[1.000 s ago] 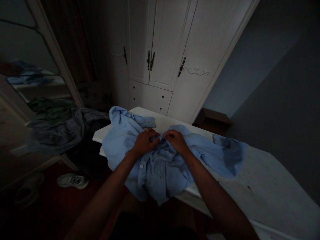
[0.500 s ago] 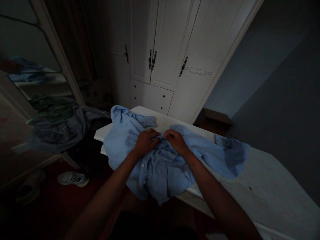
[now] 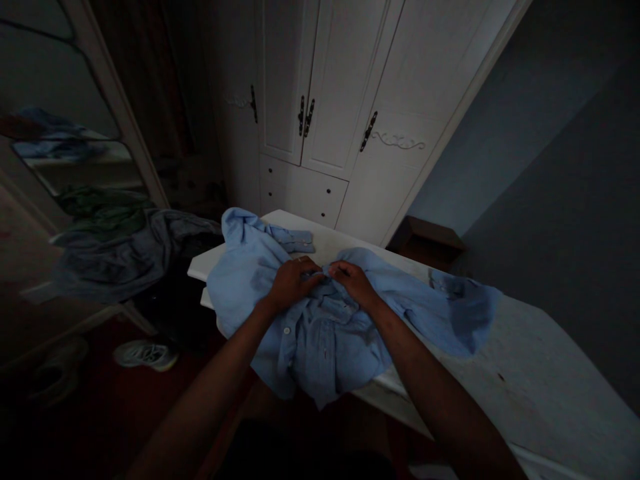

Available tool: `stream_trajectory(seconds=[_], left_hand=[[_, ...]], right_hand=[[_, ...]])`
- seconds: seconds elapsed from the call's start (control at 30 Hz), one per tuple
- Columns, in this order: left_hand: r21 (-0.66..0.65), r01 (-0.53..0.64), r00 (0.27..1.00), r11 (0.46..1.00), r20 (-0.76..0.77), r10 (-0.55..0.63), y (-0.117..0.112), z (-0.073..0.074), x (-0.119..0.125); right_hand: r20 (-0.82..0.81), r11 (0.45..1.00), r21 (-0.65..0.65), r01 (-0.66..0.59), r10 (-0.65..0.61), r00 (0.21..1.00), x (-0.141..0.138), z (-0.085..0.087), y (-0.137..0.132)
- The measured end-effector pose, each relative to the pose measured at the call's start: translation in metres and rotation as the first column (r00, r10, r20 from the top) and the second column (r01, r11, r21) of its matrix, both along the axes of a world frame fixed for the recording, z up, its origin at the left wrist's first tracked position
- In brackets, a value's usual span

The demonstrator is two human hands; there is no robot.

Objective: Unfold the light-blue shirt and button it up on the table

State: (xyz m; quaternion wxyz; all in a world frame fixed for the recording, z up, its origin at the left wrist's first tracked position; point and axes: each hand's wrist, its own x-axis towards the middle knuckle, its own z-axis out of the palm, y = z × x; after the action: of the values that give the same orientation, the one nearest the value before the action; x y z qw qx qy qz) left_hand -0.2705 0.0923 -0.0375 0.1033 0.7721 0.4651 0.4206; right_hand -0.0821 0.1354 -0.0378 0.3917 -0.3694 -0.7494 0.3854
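Note:
A light blue button-up shirt [image 3: 320,340] lies spread and rumpled over the near end of a white table [image 3: 540,380], its hem hanging off the front edge. My left hand [image 3: 290,283] and my right hand [image 3: 353,283] meet at the shirt's upper front, near the collar. Both have their fingers curled and pinched on the fabric there. One sleeve with its cuff [image 3: 295,239] stretches to the left rear, the other sleeve [image 3: 460,303] to the right.
A white wardrobe [image 3: 340,113] with dark handles and small drawers stands behind the table. A heap of dark blue and green clothes [image 3: 115,247] lies at the left below a mirror. Shoes [image 3: 145,353] sit on the dark floor. A brown box [image 3: 425,241] stands by the wall.
My hands stay pinched at the same spot on the shirt; only the fingers shift slightly. The view has tilted a little.

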Motion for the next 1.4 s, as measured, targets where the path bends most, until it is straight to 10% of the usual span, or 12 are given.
stream_trajectory(seconds=[0.17, 0.67, 0.97, 1.4], left_hand=[[-0.025, 0.044, 0.997, 0.999, 0.064, -0.042, 0.003, 0.000, -0.003], [-0.082, 0.045, 0.986, 0.996, 0.162, -0.031, 0.006, -0.003, -0.004], [-0.107, 0.020, 0.982, 0.994, 0.188, 0.000, 0.009, -0.006, -0.005], [-0.103, 0.067, 0.977, 0.992, 0.208, -0.045, 0.008, -0.005, -0.007]], right_hand=[[0.000, 0.999, -0.031, 0.021, -0.021, 1.000, -0.003, -0.002, 0.003], [0.255, 0.835, 0.536, 0.124, -0.300, 0.919, -0.012, 0.013, -0.023], [0.435, 0.759, 0.648, -0.066, -0.298, 0.850, -0.010, 0.019, -0.026], [0.224, 0.880, 0.473, 0.033, -0.157, 0.962, -0.010, 0.010, -0.016]])
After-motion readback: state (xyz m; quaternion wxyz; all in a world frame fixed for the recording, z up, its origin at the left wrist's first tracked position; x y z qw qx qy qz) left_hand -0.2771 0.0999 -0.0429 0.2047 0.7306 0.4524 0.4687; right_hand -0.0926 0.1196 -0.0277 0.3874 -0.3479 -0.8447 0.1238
